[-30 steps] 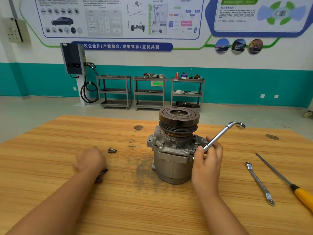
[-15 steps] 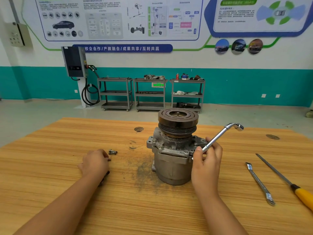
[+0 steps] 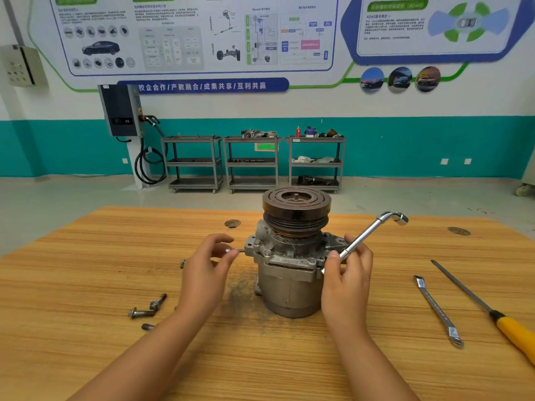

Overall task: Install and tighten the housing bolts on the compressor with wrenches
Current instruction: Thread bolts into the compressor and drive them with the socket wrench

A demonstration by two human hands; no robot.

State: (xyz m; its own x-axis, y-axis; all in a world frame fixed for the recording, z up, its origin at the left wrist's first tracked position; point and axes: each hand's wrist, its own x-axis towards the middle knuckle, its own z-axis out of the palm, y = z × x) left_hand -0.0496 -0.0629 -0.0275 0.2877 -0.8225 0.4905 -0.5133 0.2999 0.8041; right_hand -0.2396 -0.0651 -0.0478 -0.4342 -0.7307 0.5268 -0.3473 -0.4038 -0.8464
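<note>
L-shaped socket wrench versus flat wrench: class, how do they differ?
The L-shaped socket wrench has a round shaft bent at its far end; the flat wrench is a straight flat bar. The right hand grips the L-shaped socket wrench, slanted upward; the flat wrench lies untouched on the table. Both are silvery metal.

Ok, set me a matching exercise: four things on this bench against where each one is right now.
Things:
1. L-shaped wrench
2. flat wrench
3. loose bolts
4. single bolt

Places:
A. pinched by the left hand beside the compressor
B. on the table, left of that hand's forearm
C. gripped by the right hand
D. on the table, right of the compressor

Pairs: 1-C, 2-D, 3-B, 4-A
</note>
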